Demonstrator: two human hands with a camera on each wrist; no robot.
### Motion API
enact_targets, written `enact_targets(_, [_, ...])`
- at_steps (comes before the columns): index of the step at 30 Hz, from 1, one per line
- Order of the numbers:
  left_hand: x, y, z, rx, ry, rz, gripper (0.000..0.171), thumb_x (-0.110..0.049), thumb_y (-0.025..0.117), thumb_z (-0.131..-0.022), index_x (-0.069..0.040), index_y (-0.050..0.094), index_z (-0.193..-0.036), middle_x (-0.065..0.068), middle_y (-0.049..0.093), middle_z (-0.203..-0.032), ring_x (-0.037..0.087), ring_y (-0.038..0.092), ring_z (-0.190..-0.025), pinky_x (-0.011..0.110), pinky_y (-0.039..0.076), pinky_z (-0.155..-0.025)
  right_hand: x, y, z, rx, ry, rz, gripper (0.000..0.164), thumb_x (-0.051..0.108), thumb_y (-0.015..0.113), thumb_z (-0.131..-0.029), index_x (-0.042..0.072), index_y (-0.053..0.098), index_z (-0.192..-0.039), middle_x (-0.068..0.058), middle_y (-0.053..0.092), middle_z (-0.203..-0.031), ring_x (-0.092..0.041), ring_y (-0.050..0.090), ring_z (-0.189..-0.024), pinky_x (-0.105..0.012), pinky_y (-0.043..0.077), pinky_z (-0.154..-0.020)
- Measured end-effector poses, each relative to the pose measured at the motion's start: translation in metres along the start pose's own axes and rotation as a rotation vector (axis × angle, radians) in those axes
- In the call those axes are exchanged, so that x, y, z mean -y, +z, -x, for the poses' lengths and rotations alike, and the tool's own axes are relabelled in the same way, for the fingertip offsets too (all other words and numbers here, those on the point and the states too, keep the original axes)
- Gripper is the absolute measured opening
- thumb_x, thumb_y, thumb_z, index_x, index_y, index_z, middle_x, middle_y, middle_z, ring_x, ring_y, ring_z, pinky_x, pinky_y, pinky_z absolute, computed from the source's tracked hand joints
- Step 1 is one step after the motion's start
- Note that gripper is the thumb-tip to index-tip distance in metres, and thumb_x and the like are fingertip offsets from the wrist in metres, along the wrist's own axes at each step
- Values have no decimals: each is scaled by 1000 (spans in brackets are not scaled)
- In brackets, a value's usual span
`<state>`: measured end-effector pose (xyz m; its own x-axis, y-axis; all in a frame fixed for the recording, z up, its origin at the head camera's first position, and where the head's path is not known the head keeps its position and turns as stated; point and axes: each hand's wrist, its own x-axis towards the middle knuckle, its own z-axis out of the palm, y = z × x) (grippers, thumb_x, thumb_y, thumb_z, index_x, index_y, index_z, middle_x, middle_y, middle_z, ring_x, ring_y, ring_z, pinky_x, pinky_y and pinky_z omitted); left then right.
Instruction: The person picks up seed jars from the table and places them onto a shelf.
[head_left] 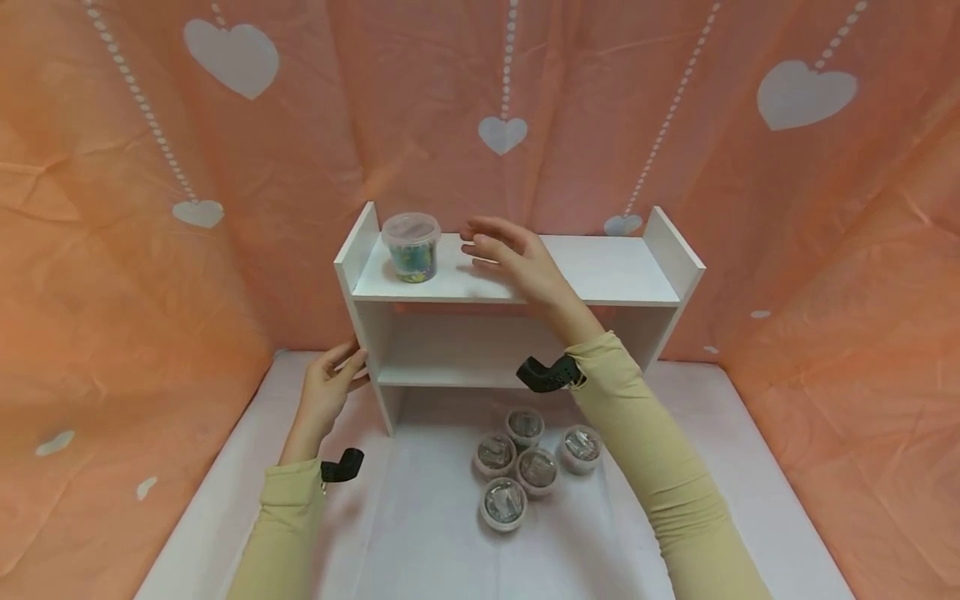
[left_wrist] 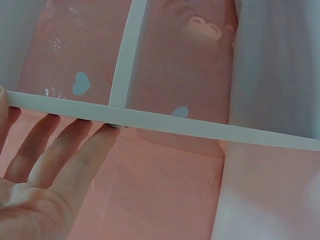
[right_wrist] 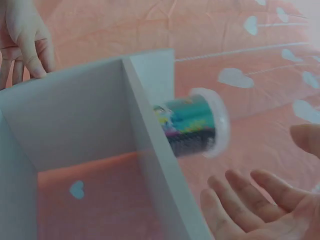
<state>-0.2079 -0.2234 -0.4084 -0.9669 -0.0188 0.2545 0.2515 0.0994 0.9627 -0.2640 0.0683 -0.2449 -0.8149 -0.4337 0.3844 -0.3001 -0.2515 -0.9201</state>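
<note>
A clear lidded tub [head_left: 412, 247] with a teal, colourful label stands upright at the left end of the white shelf unit's [head_left: 600, 271] top board. Just right of that tub is my right hand [head_left: 517, 258], fingers spread and relaxed, with a gap between them and the tub; it holds nothing. My left hand [head_left: 330, 383] touches the unit's left side panel [left_wrist: 165, 127] low down. In the left wrist view its straight fingers [left_wrist: 60, 150] rest against the panel's outer face, and the thumb is at the edge.
Several round tubs [head_left: 504, 503] with grey-looking lids stand grouped on the white table [head_left: 427, 533] in front of the unit. The middle shelf [head_left: 450, 350] lies under the top board. Orange cloth [head_left: 435, 108] with white hearts hangs behind and at both sides.
</note>
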Motion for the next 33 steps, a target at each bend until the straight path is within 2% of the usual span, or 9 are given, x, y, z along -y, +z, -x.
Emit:
enact_targets(3, [-1, 0, 1, -8, 4, -1, 49, -19, 54, -99, 2, 43, -141, 20, 42, -142, 11, 58, -110, 42, 49, -89, 6, -11, 12, 42, -52, -34, 39, 10, 45, -101, -8, 45, -135, -32, 46, -131, -44, 43, -125, -43, 41, -104])
enact_targets(8, [-3, 1, 2, -17, -2, 1, 50, -19, 55, -98, 3, 43, -141, 21, 42, -142, 11, 58, -109, 41, 50, -89, 12, -31, 38, 180, -139, -51, 44, 14, 39, -100, -9, 42, -137, -27, 49, -131, -44, 43, -126, -50, 36, -106])
enact_targets(12, [-2, 1, 4, -28, 2, -2, 49, -18, 56, -98, 4, 44, -140, 21, 44, -141, 9, 59, -107, 40, 51, -88, 9, -48, 59, 276, -166, -45, 45, 12, 35, -99, -7, 41, -139, -27, 48, -134, -43, 42, -126, -53, 33, -107])
enact_targets(18, [-2, 0, 5, -31, 24, -1, 48, -18, 56, -98, 3, 44, -140, 22, 44, -140, 6, 60, -104, 40, 51, -87, -3, -66, 83, 288, -163, -40, 48, 7, 28, -96, -12, 35, -140, -27, 47, -135, -45, 42, -125, -52, 30, -109])
enact_targets(23, [-3, -1, 4, -31, 21, 5, 48, -17, 55, -98, 4, 43, -140, 23, 43, -140, 3, 60, -102, 45, 49, -89, -12, -73, 96, 292, -205, -34, 49, 5, 29, -95, -17, 30, -139, -29, 45, -135, -45, 43, -125, -51, 32, -108])
enact_targets(28, [-4, -1, 4, -33, 17, 6, 49, -18, 55, -98, 5, 43, -140, 23, 42, -141, 3, 60, -102, 44, 49, -89, -21, -75, 106, 332, -223, -39, 49, 3, 28, -94, -14, 34, -139, -28, 47, -134, -43, 43, -126, -51, 32, -108])
enact_targets(33, [-3, -1, 4, -30, 13, 4, 50, -18, 55, -98, 5, 42, -140, 23, 41, -142, 4, 59, -103, 44, 49, -89, -31, -79, 118, 354, -185, -53, 49, 2, 27, -93, -13, 34, -140, -28, 45, -136, -43, 41, -127, -51, 31, -109])
